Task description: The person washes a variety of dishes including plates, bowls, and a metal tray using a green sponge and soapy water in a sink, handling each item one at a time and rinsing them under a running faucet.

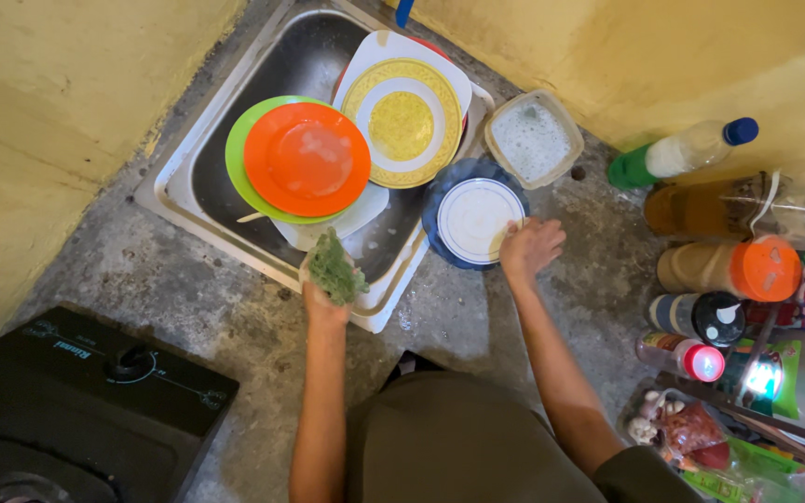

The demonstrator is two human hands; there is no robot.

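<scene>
At the sink's front rim: the left hand (325, 300) is closing its fingers around a green scouring pad (334, 268).
Pad: it is standing up out of the fist, its long axis pointing away from the person toward the orange plate (306, 158).
Right hand (530, 247): it is curling its fingers on the edge of a white plate (473, 219), pinching its rim.
White plate: it is lying flat on a blue plate (440, 235), on the counter (477, 317) just beside the sink (199, 177).
Soapy tub (533, 139): it is sitting just behind.

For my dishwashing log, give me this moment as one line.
left hand: holds green scrubber over sink | right hand: grips blue-rimmed plate | orange plate stacked in sink
</scene>
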